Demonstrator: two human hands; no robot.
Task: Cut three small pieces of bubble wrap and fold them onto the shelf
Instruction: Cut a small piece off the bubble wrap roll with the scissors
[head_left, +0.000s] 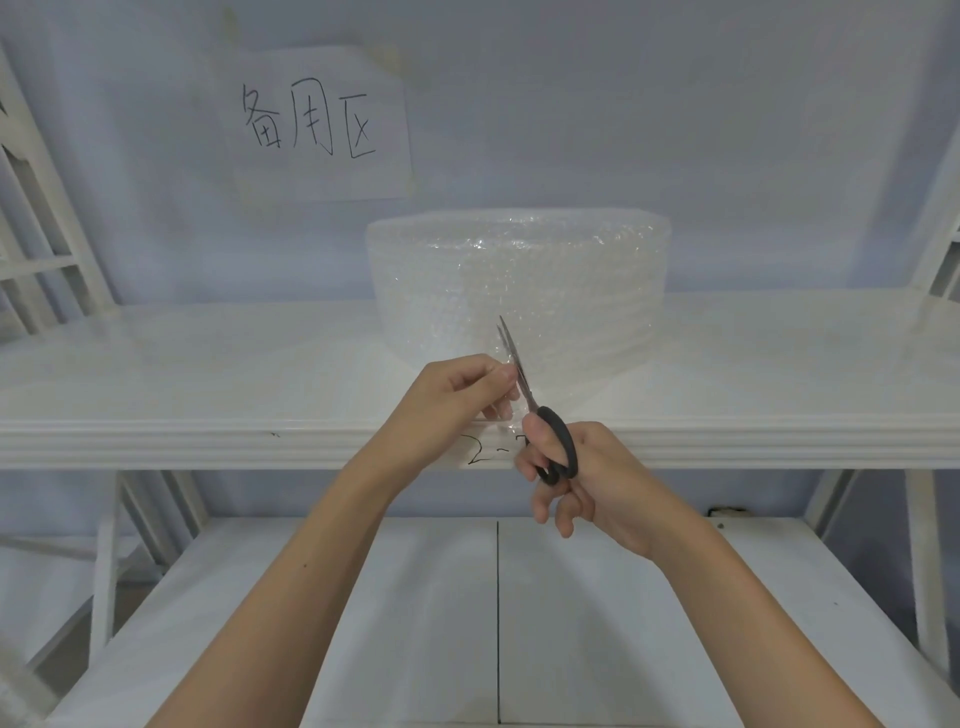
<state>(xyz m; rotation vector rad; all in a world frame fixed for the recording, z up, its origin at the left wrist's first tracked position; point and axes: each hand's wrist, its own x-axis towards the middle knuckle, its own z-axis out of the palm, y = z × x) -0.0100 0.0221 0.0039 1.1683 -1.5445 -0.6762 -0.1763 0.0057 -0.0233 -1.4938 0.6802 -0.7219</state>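
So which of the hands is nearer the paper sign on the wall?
Left. The left hand is below the paper sign, just to its right; the right hand sits lower and further right, gripping the scissors.

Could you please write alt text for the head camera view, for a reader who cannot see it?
A right hand cuts bubble wrap with black-handled scissors while the left hand pinches its loose edge, over a white shelf.

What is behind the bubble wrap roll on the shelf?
Behind the bubble wrap roll is the pale wall. A paper sign hangs up-left. The wall directly behind the roll is covered.
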